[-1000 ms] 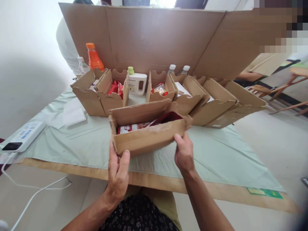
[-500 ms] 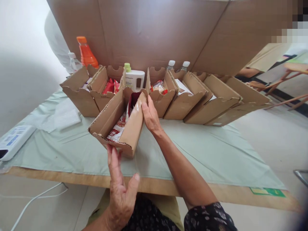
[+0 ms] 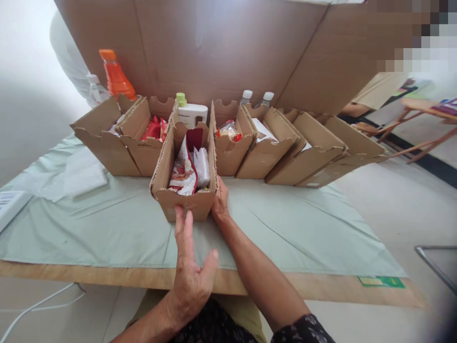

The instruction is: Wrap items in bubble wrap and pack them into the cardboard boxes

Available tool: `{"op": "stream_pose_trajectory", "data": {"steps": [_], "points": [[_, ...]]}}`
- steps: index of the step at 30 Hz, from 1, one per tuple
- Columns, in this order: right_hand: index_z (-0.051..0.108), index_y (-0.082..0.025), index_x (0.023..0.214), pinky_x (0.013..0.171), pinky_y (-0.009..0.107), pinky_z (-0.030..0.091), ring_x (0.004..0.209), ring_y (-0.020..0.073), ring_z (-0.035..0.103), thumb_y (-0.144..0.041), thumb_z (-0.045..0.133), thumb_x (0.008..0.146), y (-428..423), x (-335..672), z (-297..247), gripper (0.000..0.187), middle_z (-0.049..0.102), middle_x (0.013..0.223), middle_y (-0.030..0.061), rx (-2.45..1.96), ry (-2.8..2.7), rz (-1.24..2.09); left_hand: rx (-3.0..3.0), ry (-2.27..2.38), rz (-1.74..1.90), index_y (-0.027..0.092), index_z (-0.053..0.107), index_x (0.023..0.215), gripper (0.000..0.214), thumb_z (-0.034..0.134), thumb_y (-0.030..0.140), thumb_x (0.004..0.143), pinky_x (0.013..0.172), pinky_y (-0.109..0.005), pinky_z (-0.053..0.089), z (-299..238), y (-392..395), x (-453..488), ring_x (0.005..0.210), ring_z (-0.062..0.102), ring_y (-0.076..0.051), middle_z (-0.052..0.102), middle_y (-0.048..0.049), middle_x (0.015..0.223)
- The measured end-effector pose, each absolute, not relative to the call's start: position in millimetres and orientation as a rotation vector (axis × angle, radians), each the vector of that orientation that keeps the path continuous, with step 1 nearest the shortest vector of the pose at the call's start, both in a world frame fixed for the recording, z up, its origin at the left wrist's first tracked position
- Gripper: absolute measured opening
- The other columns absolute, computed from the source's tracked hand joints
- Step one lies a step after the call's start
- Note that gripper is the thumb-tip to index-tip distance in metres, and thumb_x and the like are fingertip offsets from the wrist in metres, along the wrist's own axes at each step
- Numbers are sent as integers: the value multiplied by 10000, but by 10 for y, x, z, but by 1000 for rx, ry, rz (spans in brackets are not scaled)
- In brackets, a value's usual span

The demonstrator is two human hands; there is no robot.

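Note:
In the head view, an open-topped cardboard box (image 3: 189, 205) stands on the table in front of me. It holds a white and dark red printed packet (image 3: 183, 174) and a clear plastic-wrapped packet (image 3: 202, 166). My left hand (image 3: 191, 271) is open, its fingers stretched upward and their tips against the box's front wall. Low along the box's right side rests my right hand (image 3: 220, 200), laid flat against the wall, with part of its fingers hidden.
Similar cardboard boxes (image 3: 266, 162) line the back, several with packets inside. Behind them stand an orange bottle (image 3: 117, 76), a white jug (image 3: 193, 114) and clear bottles. Plastic wrapping (image 3: 84, 171) lies left on the green cloth (image 3: 285, 228). A tall cardboard panel (image 3: 221, 52) rises behind.
The box has turned from slanting to facing me nearly straight, between two boxes of the row. My right hand has slid lower along its side. My left fingers remain at its front.

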State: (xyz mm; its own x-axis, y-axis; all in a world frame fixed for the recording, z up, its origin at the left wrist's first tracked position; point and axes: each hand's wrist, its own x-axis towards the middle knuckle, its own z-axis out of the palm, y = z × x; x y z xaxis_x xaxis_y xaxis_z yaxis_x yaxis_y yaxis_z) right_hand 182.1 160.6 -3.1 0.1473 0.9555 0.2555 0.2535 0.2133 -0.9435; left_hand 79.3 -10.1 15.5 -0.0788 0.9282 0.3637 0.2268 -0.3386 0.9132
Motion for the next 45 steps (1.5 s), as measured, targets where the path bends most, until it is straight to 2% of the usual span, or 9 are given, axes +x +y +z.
{"op": "stream_pose_trajectory", "data": {"steps": [3, 15, 21, 25, 29, 33, 36, 40, 45], "points": [[699, -216, 1160, 1009, 431, 530, 1096, 273, 677, -640, 260, 1010, 1660, 1855, -168, 628, 768, 1161, 96, -1303, -1256, 788, 1627, 1256, 1441, 393, 171, 1674, 883, 603, 158, 941, 1313, -617, 201, 174, 176, 816, 1663, 54, -328, 24, -59, 1802], [662, -186, 1154, 1013, 428, 520, 1056, 255, 693, -666, 379, 964, 1678, 1827, -279, 588, 739, 1188, 141, -1287, -1118, 759, 1647, 1315, 1431, 201, 376, 1591, 846, 631, 147, 786, 1317, -565, 230, 225, 1670, 738, 1632, 227, -333, 235, -165, 1756], [660, -202, 1032, 883, 409, 574, 890, 228, 720, -564, 388, 967, 1671, 1841, -222, 458, 768, 1019, 110, -1262, -1142, 761, 1698, 1352, 1263, 206, 568, 1465, 658, 619, 152, 811, 1256, -563, 374, 315, 1485, 565, 1594, 332, -349, 310, -153, 1732], [662, -198, 1009, 834, 397, 580, 823, 222, 716, -478, 480, 925, 1609, 1781, -82, 345, 757, 892, 86, -1208, -1229, 774, 1773, 1465, 1226, 240, 696, 1316, 470, 617, 188, 856, 814, -381, 665, 241, 897, 190, 1497, 483, -369, 402, -130, 1689], [665, -227, 1200, 846, 344, 563, 814, 184, 687, -366, 528, 916, 1642, 1468, 321, 344, 749, 891, 31, -1085, -1467, 782, 1647, 1704, 1317, 209, 732, 1205, 349, 620, 203, 874, 460, -202, 521, 30, 545, -125, 1324, 631, -360, 531, -163, 1579], [504, -265, 1501, 819, 342, 526, 721, 176, 621, -230, 551, 897, 1983, 1027, 878, 607, 732, 847, -11, -1122, -1862, 556, 1638, 1788, 1536, 206, 690, 1255, 373, 610, 185, 891, 920, -424, 632, -109, 514, -190, 1404, 566, -339, 553, -166, 1543], [692, -225, 1239, 774, 332, 488, 709, 188, 606, -204, 597, 888, 2277, 824, 1161, 364, 712, 767, 7, -1312, -1994, 439, 1599, 1736, 1672, 219, 627, 1358, 445, 620, 201, 914, 1202, -527, 441, -123, 533, -166, 1493, 477, -328, 508, -157, 1587], [695, -200, 813, 687, 268, 425, 654, 145, 587, -201, 555, 951, 2221, 833, 1239, 196, 670, 682, -6, -1291, -2047, 467, 1253, 1582, 1900, 227, 530, 1483, 508, 596, 294, 983, 1294, -491, 307, -109, 560, -194, 1553, 402, -295, 442, -141, 1651], [729, -207, 887, 645, 238, 436, 605, 111, 613, -182, 582, 942, 1365, 1327, 1239, 159, 691, 667, -36, -1104, -2103, 604, 794, 1428, 2208, 239, 549, 1458, 462, 541, 379, 1017, 1304, -445, 295, -55, 620, -362, 1526, 445, -256, 516, -112, 1589]]}}
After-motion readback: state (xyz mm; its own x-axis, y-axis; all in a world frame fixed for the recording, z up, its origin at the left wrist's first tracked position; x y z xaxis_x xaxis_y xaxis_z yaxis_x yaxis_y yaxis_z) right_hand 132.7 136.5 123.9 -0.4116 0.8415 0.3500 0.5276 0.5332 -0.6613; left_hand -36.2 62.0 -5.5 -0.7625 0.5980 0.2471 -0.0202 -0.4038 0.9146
